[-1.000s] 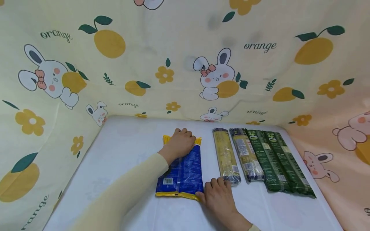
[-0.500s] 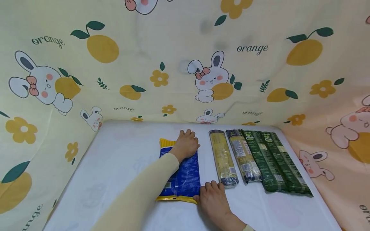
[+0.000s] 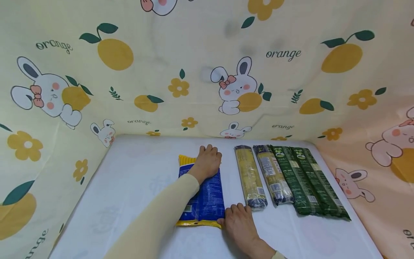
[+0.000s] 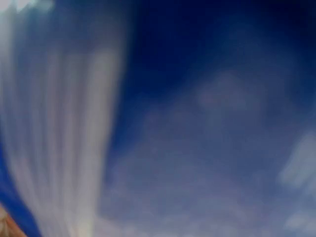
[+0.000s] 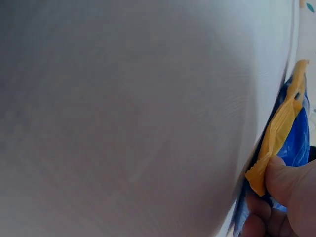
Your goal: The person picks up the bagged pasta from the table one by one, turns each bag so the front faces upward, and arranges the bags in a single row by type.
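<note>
White tabletop [image 3: 129, 172]: two green packets [image 3: 297, 181], two clear packets [image 3: 250, 176], one blue packet [image 3: 211, 201] (yellow-ended); right hand [image 3: 240, 225] pinches its near corner, left hand [image 3: 206, 162] curls fingers over the far.

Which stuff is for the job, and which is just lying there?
Seems in the job:
blue bag with yellow ends

Probably just lying about:
left yellowish pack
right yellowish pack
left green pack
right green pack

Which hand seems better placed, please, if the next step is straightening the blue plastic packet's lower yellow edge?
Probably the right hand: its thumb touches the lower yellow edge, while the left hand rests at the blue plastic packet's far end.
</note>
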{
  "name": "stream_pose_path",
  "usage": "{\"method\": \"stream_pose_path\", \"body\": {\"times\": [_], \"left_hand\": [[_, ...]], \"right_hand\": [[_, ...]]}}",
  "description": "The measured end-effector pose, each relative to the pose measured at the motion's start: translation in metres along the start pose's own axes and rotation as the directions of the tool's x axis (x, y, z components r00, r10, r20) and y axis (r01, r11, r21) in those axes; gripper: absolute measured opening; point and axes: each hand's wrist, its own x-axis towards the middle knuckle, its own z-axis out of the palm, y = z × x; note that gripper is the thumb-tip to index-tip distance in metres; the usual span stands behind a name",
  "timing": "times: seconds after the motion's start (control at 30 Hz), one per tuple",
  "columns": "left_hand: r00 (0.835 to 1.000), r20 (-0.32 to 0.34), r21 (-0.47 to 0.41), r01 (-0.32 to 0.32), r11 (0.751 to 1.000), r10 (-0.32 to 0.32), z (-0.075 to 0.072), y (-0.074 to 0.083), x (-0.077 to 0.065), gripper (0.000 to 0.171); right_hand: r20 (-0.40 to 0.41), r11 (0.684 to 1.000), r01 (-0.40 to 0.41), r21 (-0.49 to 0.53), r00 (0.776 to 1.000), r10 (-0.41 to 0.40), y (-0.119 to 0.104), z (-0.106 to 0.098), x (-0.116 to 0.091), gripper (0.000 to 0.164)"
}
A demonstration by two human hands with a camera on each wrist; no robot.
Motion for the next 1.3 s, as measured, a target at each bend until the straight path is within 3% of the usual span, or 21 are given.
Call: {"method": "stream_pose_path", "body": {"times": [0.2,0.33,0.43,0.53,0.6,0.7,0.77,0.83,0.9,1.0,1.3], "left_hand": [[0.992,-0.124,0.007,0.020,1.000,-0.019,-0.001,-0.005,-0.009,0.030],[0.974,-0.221,0.029,0.051,0.998,-0.043,-0.007,-0.013,-0.016,0.025],[0.943,-0.328,0.036,0.066,0.997,-0.051,-0.014,-0.020,-0.019,0.022],[0.901,-0.430,0.025,0.067,0.997,-0.050,-0.024,-0.025,-0.019,0.025],[0.878,-0.475,0.005,0.067,0.998,-0.056,-0.033,-0.029,-0.019,0.027],[0.857,-0.506,-0.059,0.080,0.995,-0.099,-0.051,-0.036,-0.017,0.028],[0.859,-0.491,-0.107,0.107,0.989,-0.146,-0.062,-0.041,-0.015,0.027],[0.875,-0.448,-0.140,0.134,0.981,-0.184,-0.070,-0.046,-0.015,0.027],[0.895,-0.397,-0.152,0.157,0.976,-0.206,-0.072,-0.050,-0.016,0.027],[0.911,-0.358,-0.163,0.154,0.974,-0.204,-0.068,-0.054,-0.020,0.028],[0.910,-0.352,-0.184,0.161,0.970,-0.218,-0.063,-0.056,-0.025,0.028]], "right_hand": [[-0.096,1.000,0.022,0.015,0.995,-0.020,0.000,0.001,0.002,0.045],[-0.118,0.998,0.017,0.067,0.993,-0.009,0.005,-0.004,0.005,0.038],[-0.128,0.995,0.001,0.104,0.992,0.012,0.011,-0.014,0.009,0.036],[-0.162,0.993,0.009,0.115,0.987,0.009,0.019,-0.028,0.012,0.035],[-0.217,0.992,0.030,0.120,0.976,-0.003,0.024,-0.041,0.015,0.034],[-0.321,0.990,0.064,0.128,0.947,-0.020,0.031,-0.062,0.019,0.031],[-0.378,0.987,0.086,0.135,0.925,-0.029,0.034,-0.076,0.022,0.028],[-0.409,0.985,0.106,0.136,0.912,-0.042,0.035,-0.085,0.023,0.026],[-0.418,0.984,0.119,0.129,0.907,-0.055,0.035,-0.091,0.025,0.025],[-0.416,0.985,0.122,0.120,0.907,-0.062,0.033,-0.092,0.025,0.024],[-0.396,0.985,0.113,0.131,0.917,-0.053,0.030,-0.087,0.027,0.026]]}}
